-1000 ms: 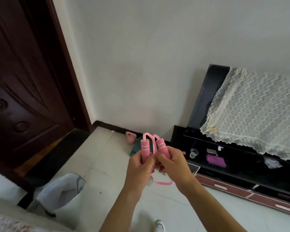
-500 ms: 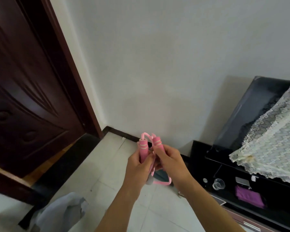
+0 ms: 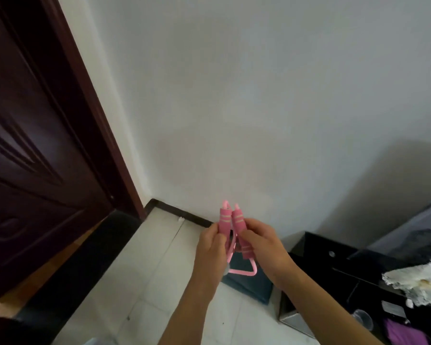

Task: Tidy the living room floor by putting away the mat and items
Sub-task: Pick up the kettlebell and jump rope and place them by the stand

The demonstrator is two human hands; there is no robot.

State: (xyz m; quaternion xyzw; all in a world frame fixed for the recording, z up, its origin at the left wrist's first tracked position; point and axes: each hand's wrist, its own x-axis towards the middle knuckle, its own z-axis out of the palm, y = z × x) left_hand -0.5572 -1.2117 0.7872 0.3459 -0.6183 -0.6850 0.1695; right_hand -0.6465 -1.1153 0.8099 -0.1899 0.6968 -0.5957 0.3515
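A pink skipping rope point(image 3: 237, 221) with two pink foam handles stands upright in front of me. My left hand point(image 3: 213, 247) grips the left handle and my right hand point(image 3: 261, 245) grips the right one, the handles side by side and touching. A loop of pink cord point(image 3: 243, 272) hangs below my hands. On the floor under my hands lies a dark teal folded mat point(image 3: 249, 282), partly hidden by my hands.
A dark wooden door point(image 3: 35, 145) fills the left side, with a black threshold point(image 3: 80, 265) below. A black TV cabinet point(image 3: 334, 270) stands at right, with a lace cloth point(image 3: 416, 282), a clear cup point(image 3: 362, 317) and a purple item point(image 3: 406, 334). White wall ahead, pale floor tiles point(image 3: 154, 270).
The view has swung left and closer to the wall corner; the cabinet slid to the right edge. Both hands still hold the handles together, and the pink object by the wall is out of sight.
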